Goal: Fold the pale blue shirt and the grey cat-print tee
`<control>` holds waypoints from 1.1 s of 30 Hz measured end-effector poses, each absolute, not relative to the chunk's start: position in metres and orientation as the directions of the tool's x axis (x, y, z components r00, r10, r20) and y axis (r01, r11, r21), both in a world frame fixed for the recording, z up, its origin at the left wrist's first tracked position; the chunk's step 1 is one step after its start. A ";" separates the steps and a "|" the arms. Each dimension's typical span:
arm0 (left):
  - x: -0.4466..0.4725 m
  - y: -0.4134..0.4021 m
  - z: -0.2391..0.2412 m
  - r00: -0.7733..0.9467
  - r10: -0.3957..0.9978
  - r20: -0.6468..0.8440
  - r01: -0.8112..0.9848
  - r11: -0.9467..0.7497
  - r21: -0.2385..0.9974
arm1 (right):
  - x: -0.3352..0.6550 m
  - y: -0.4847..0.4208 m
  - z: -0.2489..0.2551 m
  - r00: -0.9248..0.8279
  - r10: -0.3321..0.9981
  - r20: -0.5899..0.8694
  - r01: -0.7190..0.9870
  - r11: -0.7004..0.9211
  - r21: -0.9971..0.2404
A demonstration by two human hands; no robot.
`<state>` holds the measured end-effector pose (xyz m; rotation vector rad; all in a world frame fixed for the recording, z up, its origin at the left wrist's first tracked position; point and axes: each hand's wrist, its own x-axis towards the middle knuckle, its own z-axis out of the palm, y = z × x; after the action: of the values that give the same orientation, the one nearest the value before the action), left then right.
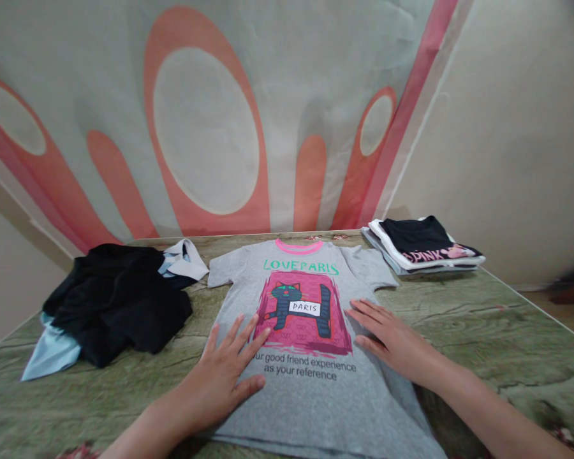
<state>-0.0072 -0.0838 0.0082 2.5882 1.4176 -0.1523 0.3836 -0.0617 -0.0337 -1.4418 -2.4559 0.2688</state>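
Note:
A grey T-shirt (310,389) lies spread flat, front side up, on a green patterned surface (483,331). It has a pink collar, green "LOVE PARIS" lettering and a pink print with a dark cat. My left hand (224,373) rests flat on the shirt's lower left, fingers spread. My right hand (387,338) lies flat on the shirt's right side beside the print, fingers apart. Neither hand holds anything.
A heap of black and light blue clothes (115,299) lies to the left of the shirt. A stack of folded shirts (423,252), a black one with pink lettering on top, sits at the back right. A cloth with orange ovals (205,127) hangs behind.

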 end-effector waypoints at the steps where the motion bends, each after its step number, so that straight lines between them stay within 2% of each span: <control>1: -0.006 -0.085 0.009 0.533 0.827 -0.179 0.846 -0.522 0.111 | 0.385 -0.061 -0.034 -0.460 0.875 0.154 0.823 0.485 -0.297; 6: -0.007 -0.079 0.002 0.543 0.838 -0.045 0.838 -0.538 0.095 | 0.387 -0.061 -0.034 -0.477 0.859 0.186 0.808 0.512 -0.293; 11: -0.011 -0.065 0.004 0.593 0.796 0.124 0.783 -0.605 0.140 | 0.387 -0.061 -0.034 -0.484 0.849 0.210 0.794 0.527 -0.304; 20: -0.002 -0.079 0.015 0.562 0.810 0.166 0.770 -0.586 0.252 | 0.384 -0.060 -0.021 -0.435 0.844 0.312 0.771 0.529 -0.355; 25: -0.008 -0.076 0.004 0.540 0.771 0.338 0.770 -0.614 0.171 | 0.379 -0.061 -0.022 -0.428 0.828 0.363 0.756 0.548 -0.359; 28: -0.011 -0.069 0.001 0.567 0.766 0.305 0.771 -0.623 0.130 | 0.381 -0.060 -0.026 -0.436 0.818 0.376 0.753 0.560 -0.344; 33: -0.013 -0.064 0.003 0.591 0.774 0.227 0.762 -0.628 0.157 | 0.386 -0.057 -0.027 -0.435 0.823 0.366 0.751 0.555 -0.356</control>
<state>-0.0128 -0.0638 0.0031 2.7629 1.3355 0.4277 0.3857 -0.0566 -0.0272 -1.2658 -2.2916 0.1899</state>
